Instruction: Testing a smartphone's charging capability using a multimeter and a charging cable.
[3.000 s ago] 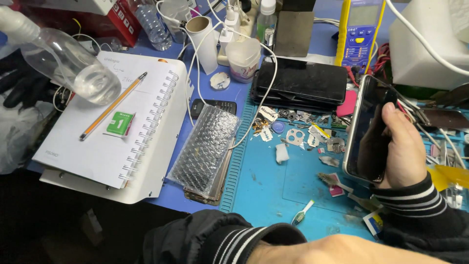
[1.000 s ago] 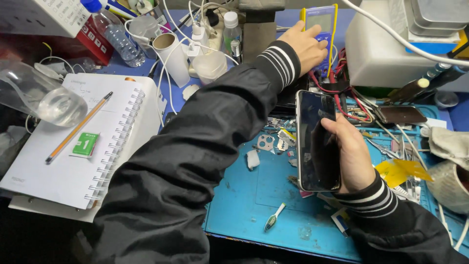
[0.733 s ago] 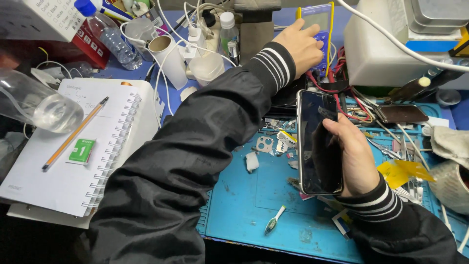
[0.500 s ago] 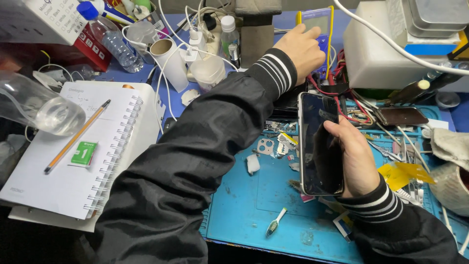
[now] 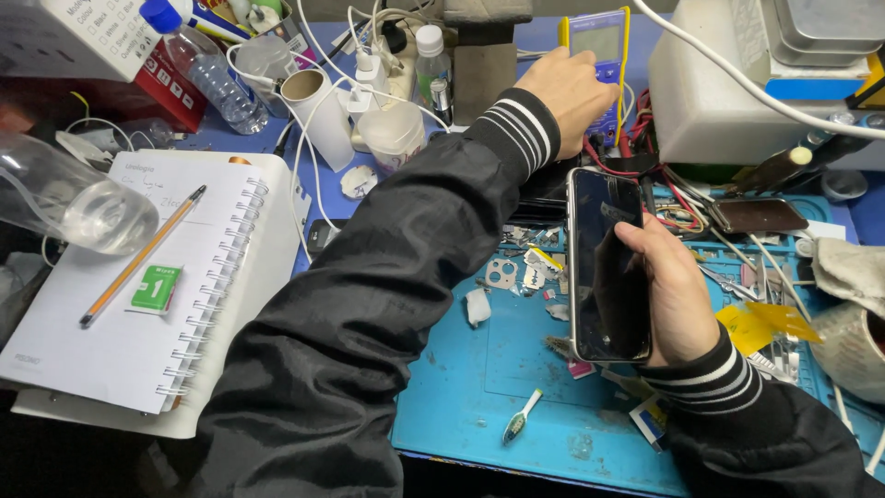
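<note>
Clear plastic bottle (image 5: 78, 203) lying at the far left, partly over a white spiral notebook (image 5: 120, 314). On the notebook page, an orange pencil (image 5: 143, 255) set slanted, and just beside it a small green card (image 5: 154, 288). Further back, a water bottle with a blue cap (image 5: 198, 60), a cardboard tube (image 5: 318, 115) standing up, and a white cup (image 5: 392, 138) with white cables around it. Black sleeve stretched across the middle of the tabletop, up and over to the right. Left hand (image 5: 572, 92) at the end of that sleeve, reaching to the back, fingers curled and touching a yellow-edged meter (image 5: 599, 41) with a grey screen; cannot tell if the grip has closed on it. Blue work mat (image 5: 479, 406) below, with small metal bits scattered on it and a little brush (image 5: 518, 427) near the front edge. Dark smartphone (image 5: 604, 263) held up above the mat, screen black and facing up. Right hand (image 5: 673, 295) wrapped around the phone's right side, fingers tight on its edge. White box-shaped machine (image 5: 728, 83) at the back right, and a grey cloth (image 5: 853, 277) at the far right.
</note>
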